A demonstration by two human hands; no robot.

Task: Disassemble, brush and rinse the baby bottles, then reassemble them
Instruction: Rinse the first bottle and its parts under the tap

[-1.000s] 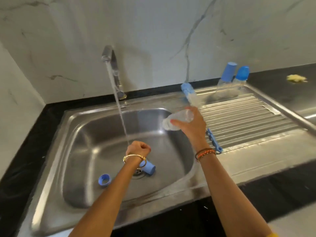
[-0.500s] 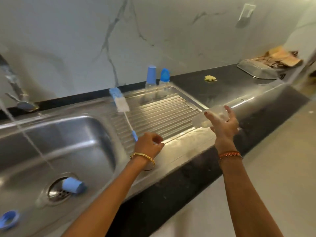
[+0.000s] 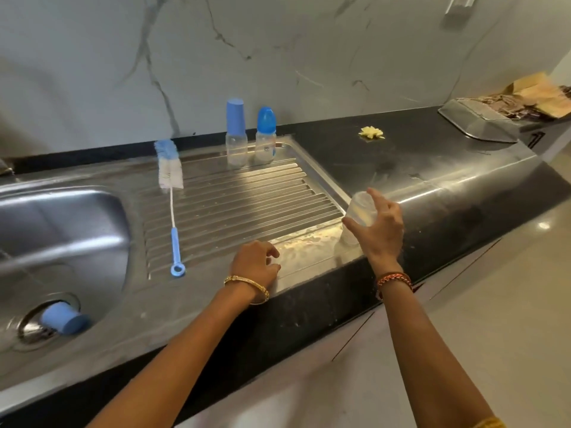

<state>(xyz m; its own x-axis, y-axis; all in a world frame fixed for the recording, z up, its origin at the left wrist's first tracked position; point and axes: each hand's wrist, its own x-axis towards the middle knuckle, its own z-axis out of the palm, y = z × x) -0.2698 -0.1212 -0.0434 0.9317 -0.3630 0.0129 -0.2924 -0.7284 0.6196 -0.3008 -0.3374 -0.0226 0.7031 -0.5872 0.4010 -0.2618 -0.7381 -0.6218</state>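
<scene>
At the drainboard corner, right hand (image 3: 381,231): your fingers curl round the clear bottle body (image 3: 360,216) and set it mouth-down on the flat steel margin; inverted, it should drain, by my reading.
Left hand (image 3: 256,264): fingers loosely curled at the counter's front edge, on the steel; whether they hold some small part I cannot tell.
Brush (image 3: 171,193): lies along the ribbed drainboard (image 3: 247,196), bristles toward the wall, handle loop near you, so within easy reach.
Capped bottles: 2 stand upright side by side at the back rim, one with a tall cap (image 3: 236,132), one with a domed cap (image 3: 265,135); apart from the wet work, possibly waiting their turn.
Blue cap (image 3: 65,319): on its side over the drain of the sink (image 3: 77,217), not yet refitted.
Stage: judged as rinse done for 1 body, reassembly pending.
</scene>
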